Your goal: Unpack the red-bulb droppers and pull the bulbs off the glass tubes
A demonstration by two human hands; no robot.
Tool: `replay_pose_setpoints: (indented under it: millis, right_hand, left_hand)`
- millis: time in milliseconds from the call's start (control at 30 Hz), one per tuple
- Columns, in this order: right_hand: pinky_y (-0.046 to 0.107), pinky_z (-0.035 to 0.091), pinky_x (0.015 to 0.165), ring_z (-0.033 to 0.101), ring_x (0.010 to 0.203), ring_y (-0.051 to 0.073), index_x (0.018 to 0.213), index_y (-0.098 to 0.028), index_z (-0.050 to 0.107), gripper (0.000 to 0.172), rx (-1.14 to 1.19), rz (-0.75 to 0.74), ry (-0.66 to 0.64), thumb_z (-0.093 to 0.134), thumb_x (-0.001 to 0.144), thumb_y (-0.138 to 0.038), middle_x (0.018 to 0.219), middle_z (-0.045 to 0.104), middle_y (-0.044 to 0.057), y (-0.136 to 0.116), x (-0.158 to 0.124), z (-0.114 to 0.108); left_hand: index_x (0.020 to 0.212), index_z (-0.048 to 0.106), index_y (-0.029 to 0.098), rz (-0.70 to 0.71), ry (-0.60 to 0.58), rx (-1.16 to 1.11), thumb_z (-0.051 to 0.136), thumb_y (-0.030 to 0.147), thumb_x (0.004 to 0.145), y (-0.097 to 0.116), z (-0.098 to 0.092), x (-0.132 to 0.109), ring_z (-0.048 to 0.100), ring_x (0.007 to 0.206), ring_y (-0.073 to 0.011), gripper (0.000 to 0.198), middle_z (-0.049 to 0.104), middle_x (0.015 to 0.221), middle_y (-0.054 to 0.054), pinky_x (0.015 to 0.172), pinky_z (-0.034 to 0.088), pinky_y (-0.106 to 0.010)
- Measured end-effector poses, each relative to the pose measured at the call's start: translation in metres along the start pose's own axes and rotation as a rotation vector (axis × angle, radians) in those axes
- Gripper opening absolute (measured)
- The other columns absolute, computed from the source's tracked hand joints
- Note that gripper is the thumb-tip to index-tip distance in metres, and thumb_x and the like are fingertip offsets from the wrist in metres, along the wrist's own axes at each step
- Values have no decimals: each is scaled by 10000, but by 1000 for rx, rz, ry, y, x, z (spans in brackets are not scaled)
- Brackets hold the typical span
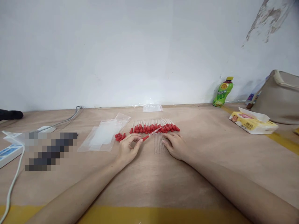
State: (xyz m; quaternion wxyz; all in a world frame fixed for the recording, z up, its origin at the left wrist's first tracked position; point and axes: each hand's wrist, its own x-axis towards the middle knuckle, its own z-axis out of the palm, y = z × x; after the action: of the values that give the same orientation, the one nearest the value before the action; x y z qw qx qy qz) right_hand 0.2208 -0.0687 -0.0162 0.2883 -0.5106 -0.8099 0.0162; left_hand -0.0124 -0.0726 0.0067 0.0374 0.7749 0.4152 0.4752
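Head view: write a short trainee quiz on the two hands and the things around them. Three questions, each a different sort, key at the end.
1. Multiple choice: what does the left hand hold?
A) a tissue pack
B) a red-ended stick
C) a beige bag

2. True or false: the green bottle has a yellow cap.

3. Fill in the missing word: the thin wire-like pieces lie nearer to the ____ hand.

Key
1. B
2. True
3. right; the right hand has its fingers at their side.
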Motion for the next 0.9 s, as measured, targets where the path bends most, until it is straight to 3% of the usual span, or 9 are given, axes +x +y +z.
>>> replay_pose_setpoints:
  millis: [100, 200, 367, 500, 700, 833, 900]
  right_hand:
    - [408, 393, 862, 539, 971, 228, 1080, -154, 539, 297, 60, 1, 156, 412, 854, -298, 1035, 617, 98, 3, -1, 0]
    - [405, 400, 895, 512, 1025, 227, 1170, -148, 462, 365, 127, -87, 290, 450, 829, -279, 1124, 565, 112, 5, -2, -2]
    - [416, 390, 940, 441, 1136, 235, 1264, -155, 363, 480, 168, -147, 253, 480, 811, -261, 1232, 481, 122, 6, -2, -5]
    - [418, 386, 935, 442, 1140, 231, 1274, -173, 376, 490, 130, -207, 271, 499, 813, -284, 1237, 484, 117, 3, -3, -7]
    - [419, 353, 894, 514, 1006, 204, 926, -218, 624, 160, -22, -354, 298, 506, 839, -284, 1076, 612, 57, -1, -3, -7]
    - [411, 338, 886, 532, 909, 182, 798, -204, 626, 137, -13, -383, 310, 502, 839, -246, 939, 654, 38, -3, -3, -7]
    - [407, 332, 890, 529, 896, 176, 789, -197, 620, 135, 0, -401, 311, 502, 838, -240, 913, 655, 37, -6, -4, -8]
  left_hand:
    - [740, 597, 162, 24, -13, -32, 534, 213, 801, 0, 2, -1, 607, 836, -158, 101, 643, 845, -50, 768, 486, -297]
    - [747, 600, 160, 52, -33, -50, 543, 209, 796, 0, 3, -1, 606, 840, -158, 90, 642, 855, -50, 774, 487, -297]
    - [774, 608, 165, 68, -71, -51, 539, 229, 804, -1, 2, -3, 609, 836, -158, 98, 639, 889, -53, 770, 498, -299]
    - [789, 606, 165, 92, -91, -58, 539, 223, 806, 1, 3, -4, 610, 836, -162, 90, 638, 898, -60, 778, 503, -314]
    - [828, 609, 163, 218, -137, -107, 526, 180, 812, 4, 3, -6, 607, 854, -158, 87, 642, 902, -71, 784, 500, -311]
    - [888, 600, 165, 246, -122, -103, 537, 179, 804, 8, 2, -4, 595, 912, -169, 106, 628, 969, -82, 821, 491, -330]
    - [1024, 569, 168, 260, -133, -45, 569, 224, 787, 11, 3, -2, 547, 1024, -204, 243, 585, 1096, -105, 893, 451, -386]
